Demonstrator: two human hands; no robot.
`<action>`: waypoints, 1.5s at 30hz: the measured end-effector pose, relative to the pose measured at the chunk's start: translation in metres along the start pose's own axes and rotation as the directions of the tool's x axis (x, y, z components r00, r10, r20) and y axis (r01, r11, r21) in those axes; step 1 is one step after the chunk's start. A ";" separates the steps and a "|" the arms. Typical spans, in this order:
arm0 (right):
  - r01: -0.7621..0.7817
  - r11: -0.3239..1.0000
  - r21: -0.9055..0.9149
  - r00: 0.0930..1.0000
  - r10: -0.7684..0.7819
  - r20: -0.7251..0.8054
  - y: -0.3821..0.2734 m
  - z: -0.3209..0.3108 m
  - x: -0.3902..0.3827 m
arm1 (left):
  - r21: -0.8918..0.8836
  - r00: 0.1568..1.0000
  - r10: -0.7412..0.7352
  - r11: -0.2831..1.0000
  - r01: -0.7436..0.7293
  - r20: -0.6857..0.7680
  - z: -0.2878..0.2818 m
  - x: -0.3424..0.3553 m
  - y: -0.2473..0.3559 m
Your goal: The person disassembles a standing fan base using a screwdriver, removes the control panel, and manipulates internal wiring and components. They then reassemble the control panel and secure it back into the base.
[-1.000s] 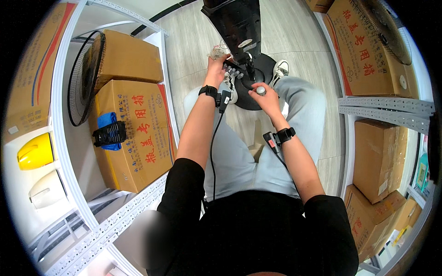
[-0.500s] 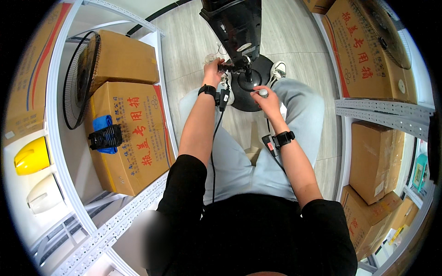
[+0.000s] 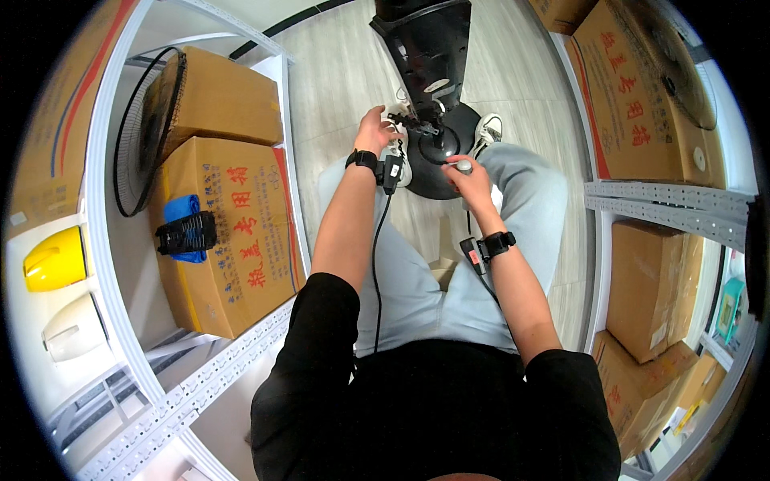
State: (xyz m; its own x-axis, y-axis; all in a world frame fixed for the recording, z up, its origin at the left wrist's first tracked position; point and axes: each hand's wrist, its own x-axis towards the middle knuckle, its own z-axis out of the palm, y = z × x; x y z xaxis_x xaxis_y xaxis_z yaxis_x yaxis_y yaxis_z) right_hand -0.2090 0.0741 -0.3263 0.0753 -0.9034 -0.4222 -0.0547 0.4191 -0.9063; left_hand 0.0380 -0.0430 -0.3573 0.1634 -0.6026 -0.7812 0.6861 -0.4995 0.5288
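Observation:
A tall black fan stand body (image 3: 429,56) leans over a round black base (image 3: 433,183) on the floor between my feet. Around the stand's lower end are a black coiled cord and small dark parts (image 3: 417,123). My left hand (image 3: 374,133) is just left of these parts, its fingers apart, with nothing visible in it. Close to the base's right side, my right hand (image 3: 475,186) grips a screwdriver (image 3: 464,167) by its pale handle, the thin shaft pointing left toward the stand's foot. Black straps with cabled modules circle both wrists.
White metal shelves (image 3: 192,409) flank me on both sides. On the left one are cardboard boxes (image 3: 228,232), a round fan grille (image 3: 148,132), a blue cloth (image 3: 184,228), and yellow (image 3: 56,258) and white housings. More boxes (image 3: 654,280) and another grille (image 3: 674,64) fill the right side.
My left hand has let go of the black coiled cord and opened beside it. The stand and base sit slightly further right in view. My right hand keeps the screwdriver, a little lower.

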 end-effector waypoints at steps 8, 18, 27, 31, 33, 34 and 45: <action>0.001 0.995 0.097 0.999 -0.004 0.035 0.006 -0.002 0.007 | 0.132 0.967 0.219 0.963 -0.236 0.132 -0.041 -0.080 0.063; -0.006 0.958 0.286 0.996 -0.020 0.087 0.002 -0.008 0.005 | -0.056 0.972 0.220 0.975 -0.216 0.082 -0.194 -0.248 0.123; -0.037 0.961 0.275 0.988 -0.007 0.156 0.004 -0.008 0.004 | -0.500 0.878 0.409 0.722 -0.478 -0.249 -0.331 -0.284 0.104; -0.037 0.970 0.240 0.979 -0.013 0.203 -0.007 0.000 -0.004 | -0.531 0.752 0.598 0.558 -0.638 -0.276 -0.349 -0.270 0.117; -0.012 0.977 0.215 0.966 -0.045 0.256 -0.016 0.010 -0.014 | -0.507 0.715 0.643 0.535 -0.676 -0.274 -0.358 -0.269 0.118; 0.014 0.982 0.189 0.956 -0.068 0.285 -0.026 0.013 -0.023 | -0.501 0.725 0.614 0.541 -0.675 -0.312 -0.354 -0.269 0.118; 0.267 0.962 0.060 0.799 -0.256 0.545 -0.094 0.065 -0.075 | -0.296 0.756 0.637 0.700 -0.649 -0.150 -0.286 -0.338 0.074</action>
State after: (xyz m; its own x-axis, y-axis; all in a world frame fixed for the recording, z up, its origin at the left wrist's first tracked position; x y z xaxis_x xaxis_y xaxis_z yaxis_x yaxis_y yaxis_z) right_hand -0.1451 0.1089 -0.2108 0.6166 -0.7788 -0.1151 0.0274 0.1673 -0.9855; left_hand 0.2360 0.3018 -0.1490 0.6671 -0.6805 -0.3033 0.5847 0.2258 0.7792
